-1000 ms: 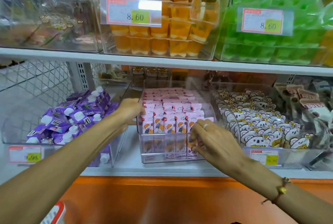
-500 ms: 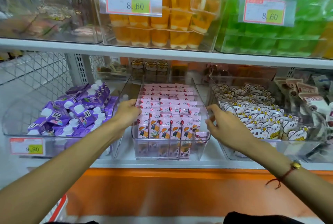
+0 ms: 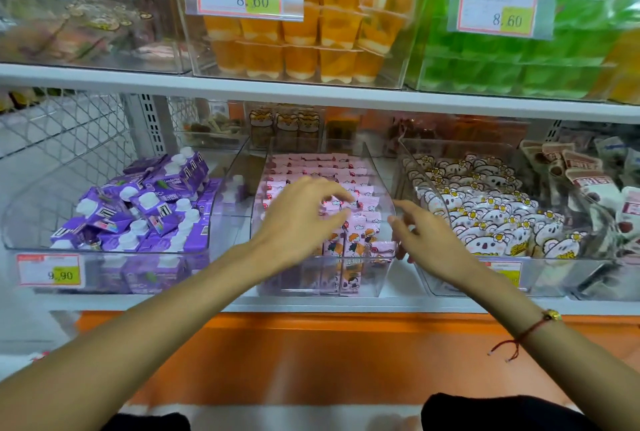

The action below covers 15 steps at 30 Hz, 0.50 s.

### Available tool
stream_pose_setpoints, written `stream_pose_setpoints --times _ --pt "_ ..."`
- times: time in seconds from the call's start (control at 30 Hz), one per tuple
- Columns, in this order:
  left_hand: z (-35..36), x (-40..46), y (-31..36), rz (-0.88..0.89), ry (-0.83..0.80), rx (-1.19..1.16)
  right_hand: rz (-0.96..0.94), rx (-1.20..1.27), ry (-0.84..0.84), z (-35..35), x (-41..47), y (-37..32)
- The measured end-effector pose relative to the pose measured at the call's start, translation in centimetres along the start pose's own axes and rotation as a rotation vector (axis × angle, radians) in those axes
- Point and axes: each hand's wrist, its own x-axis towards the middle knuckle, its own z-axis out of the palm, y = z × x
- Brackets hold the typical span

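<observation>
My left hand (image 3: 298, 226) hovered empty over small pink packets (image 3: 363, 222) in the clear plastic bin (image 3: 301, 280), right hand (image 3: 426, 243) loose at its right wall; figured I'd pinch one, lift straight.

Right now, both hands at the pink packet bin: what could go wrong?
The left hand hovers with spread fingers over the upright pink packets; a sweep could topple their rows.
The right hand is at the clear bin, by its right wall; a shove might knock it against the koala-packet bin.
The clear bin sits at the shelf front edge; a pull could tip it off.
</observation>
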Motion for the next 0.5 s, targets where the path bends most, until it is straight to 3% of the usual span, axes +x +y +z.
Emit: stream_pose_setpoints --times 0.13,0.23,0.37,0.5 --pt "2.8 1.8 1.5 0.032 -0.439 0.111 0.018 0.033 0.014 0.2 -0.8 0.1" --pt "3.8 2.9 1.0 0.02 -0.581 0.051 0.022 0.059 0.019 0.1 -0.8 0.4" --pt "3.7 4.6 0.0 -0.078 -0.561 -0.116 0.025 0.117 0.014 0.3 -0.8 0.8" --pt "4.5 6.0 -0.3 -0.081 -0.218 0.094 0.042 0.156 0.019 0.4 -0.7 0.9"
